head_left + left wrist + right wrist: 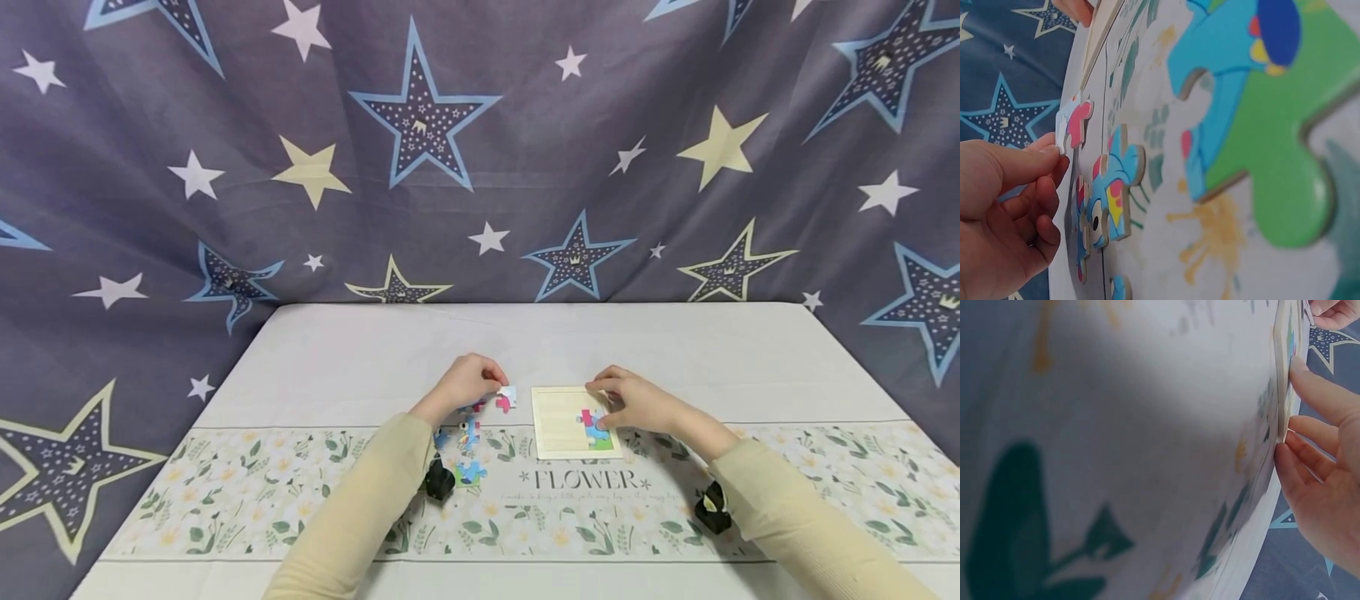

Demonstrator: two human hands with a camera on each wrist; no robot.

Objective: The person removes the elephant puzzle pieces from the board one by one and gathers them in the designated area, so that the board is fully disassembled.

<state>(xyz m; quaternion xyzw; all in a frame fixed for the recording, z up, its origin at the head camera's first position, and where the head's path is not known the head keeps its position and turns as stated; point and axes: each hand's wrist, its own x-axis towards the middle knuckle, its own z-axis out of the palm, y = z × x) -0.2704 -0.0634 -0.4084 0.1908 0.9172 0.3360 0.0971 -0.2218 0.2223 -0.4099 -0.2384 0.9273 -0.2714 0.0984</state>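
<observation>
My left hand point(467, 382) pinches a white and pink jigsaw piece point(507, 398) between thumb and fingertips, to the left of the tray. In the left wrist view the held piece point(1077, 124) stands tilted at the fingertips. My right hand point(637, 402) holds the right side of the pale wooden puzzle tray point(555, 450), thumb on the pieces inside and fingers along the outer edge. Joined pieces point(597, 431) in pink, blue and green fill the tray's lower right corner. The right wrist view shows the tray's edge point(1282, 375) under the right hand point(1329, 462).
Several loose jigsaw pieces lie left of the tray, among them a blue and green one point(471, 473) and a blue one with an eye point(468, 432), partly behind the left arm. A floral runner point(562, 533) crosses the white tablecloth point(375, 350). A star-patterned curtain point(480, 208) hangs behind.
</observation>
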